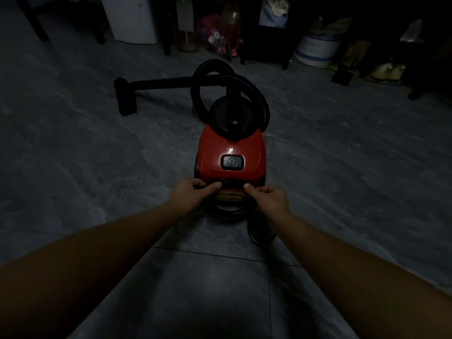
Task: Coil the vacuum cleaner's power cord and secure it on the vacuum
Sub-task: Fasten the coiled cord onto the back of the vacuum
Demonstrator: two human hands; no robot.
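Observation:
A small red canister vacuum [230, 148] sits on the dim grey tiled floor, its black power button facing me. Its black hose [254, 91] loops over the top and runs left to a floor nozzle [126, 99]. Coils of black power cord [228, 212] hang at the vacuum's near end, between my hands. My left hand [195, 194] pinches a strand of cord against the rear edge. At the right rear corner my right hand [267, 196] is closed on the cord too. More cord loops [254, 234] lie on the floor under my right wrist.
Along the far wall stand a white cabinet [132, 20], dark furniture legs [168, 45], bottles and pink items [220, 37], a white and blue pot [315, 51] and shoes [386, 69]. Grey floor tiles [73, 143] stretch to both sides of the vacuum.

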